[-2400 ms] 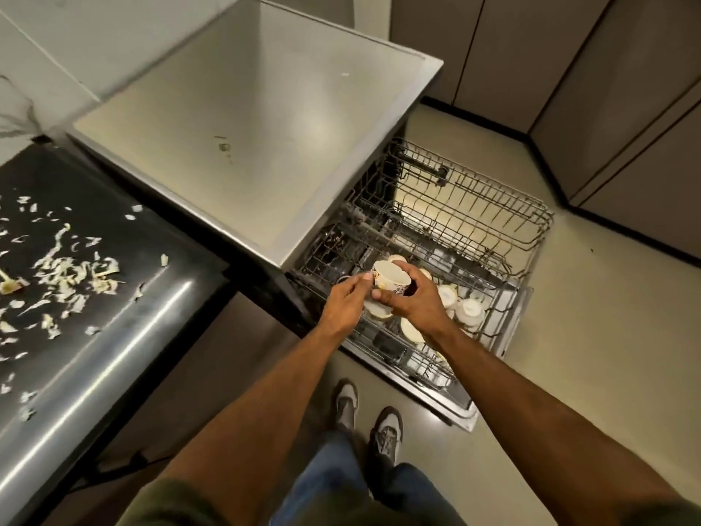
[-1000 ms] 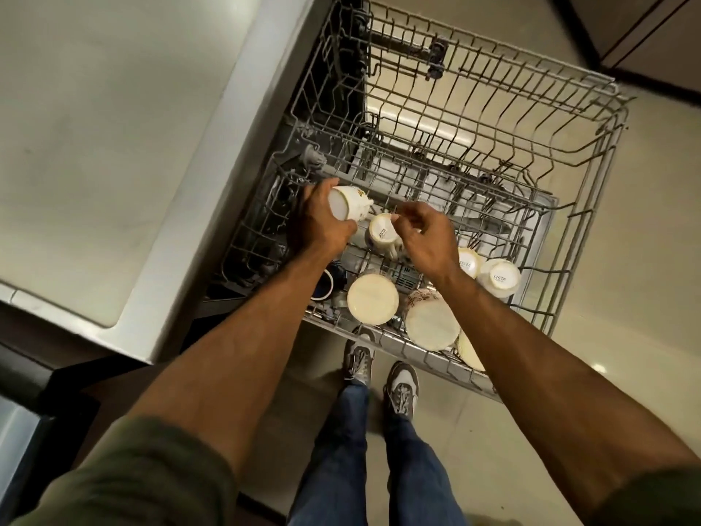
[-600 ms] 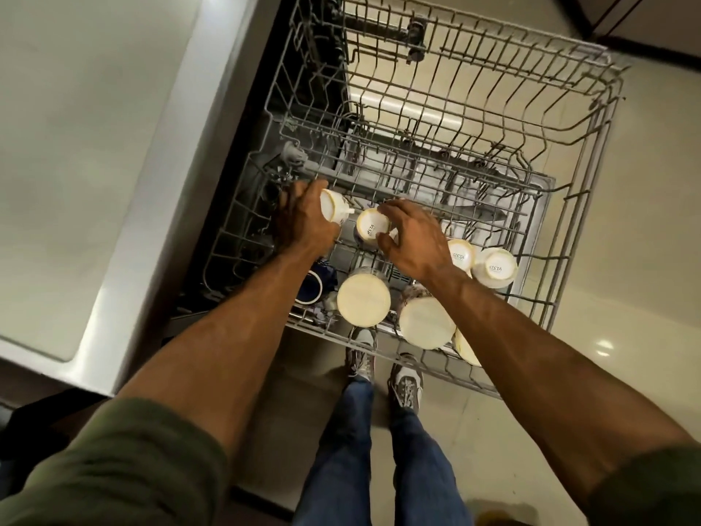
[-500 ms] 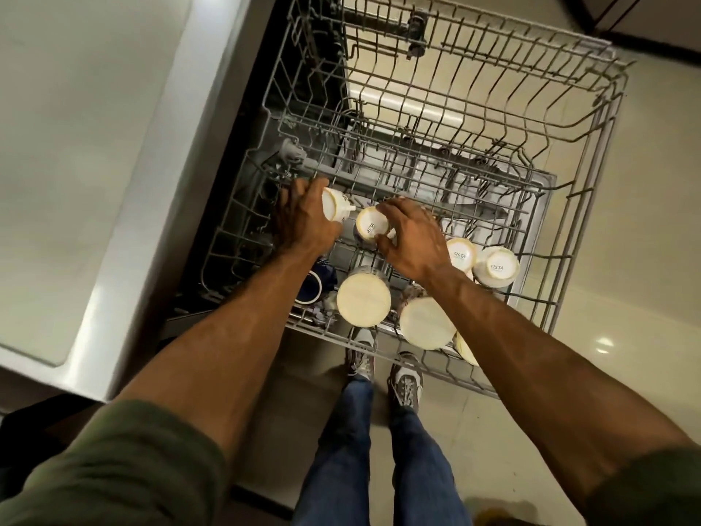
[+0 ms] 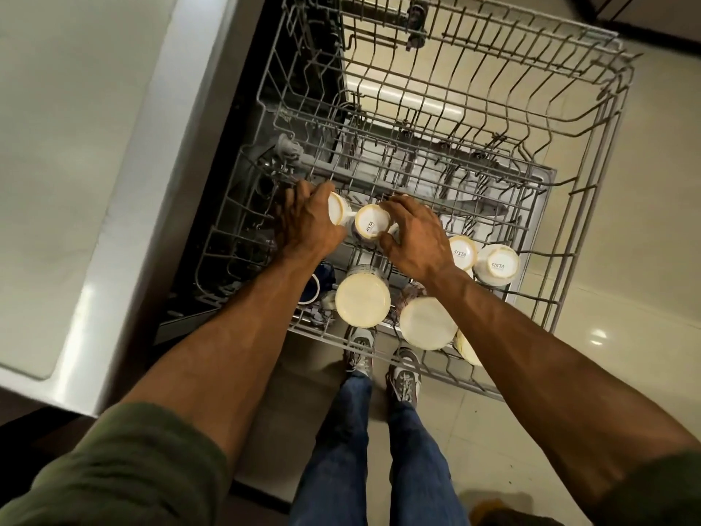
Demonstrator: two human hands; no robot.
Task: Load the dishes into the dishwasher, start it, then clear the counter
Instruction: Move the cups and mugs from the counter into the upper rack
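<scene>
The dishwasher's lower wire rack [image 5: 242, 237] is pulled out below me. My left hand [image 5: 303, 225] grips a cream cup [image 5: 337, 214] tilted on its side at the rack's left. My right hand [image 5: 411, 237] holds a second cream cup [image 5: 371, 224], bottom up, right beside the first. Two more upturned cups [image 5: 462, 253] [image 5: 497, 264] stand to the right. Nearer me sit two larger upturned cream bowls [image 5: 362, 299] [image 5: 428, 323], and a dark blue cup [image 5: 313, 290] shows under my left wrist.
The upper wire rack [image 5: 493, 70] is pulled out above the lower one and holds nothing I can see. A steel counter [image 5: 76, 146] runs along the left. My shoes [image 5: 360, 354] stand on the tiled floor [image 5: 626, 260] just behind the rack's front edge.
Both hands carried the cups from above the rack down into its back left part. In the last half second the hands barely moved.
</scene>
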